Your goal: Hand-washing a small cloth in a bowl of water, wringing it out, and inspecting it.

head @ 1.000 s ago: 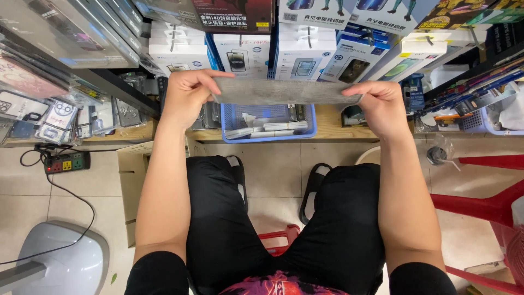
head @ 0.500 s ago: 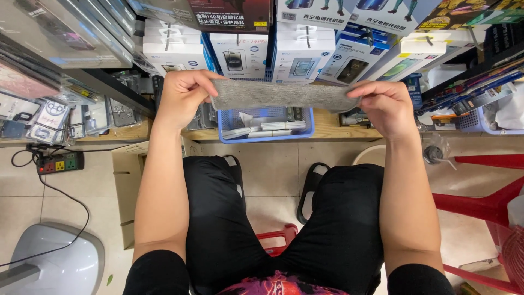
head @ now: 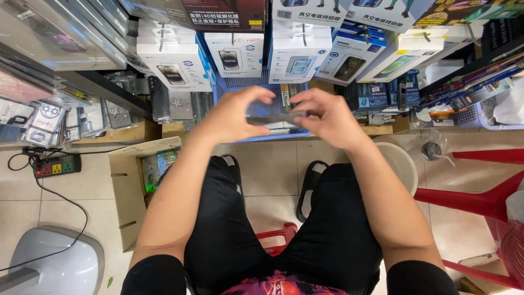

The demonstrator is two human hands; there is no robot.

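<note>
— What was that thing like?
— A thin grey strip (head: 275,118), long and flat, seen nearly edge-on.
— And where was it?
— Level, up in the air above a blue tray (head: 305,134).

The thin grey strip (head: 275,118) pinched between the fingers (head: 261,95) of the left hand (head: 234,116) and the right hand (head: 327,117) looks like matt, smooth film. The basket (head: 262,82) behind it is blue moulded plastic with a mesh wall. White boxes (head: 174,65) above are glossy printed card. The open carton (head: 128,191) is plain brown cardboard, dull and rough. The floor (head: 49,202) is pale, smooth tile with a slight sheen, and the stool (head: 480,191) is shiny red plastic
</note>
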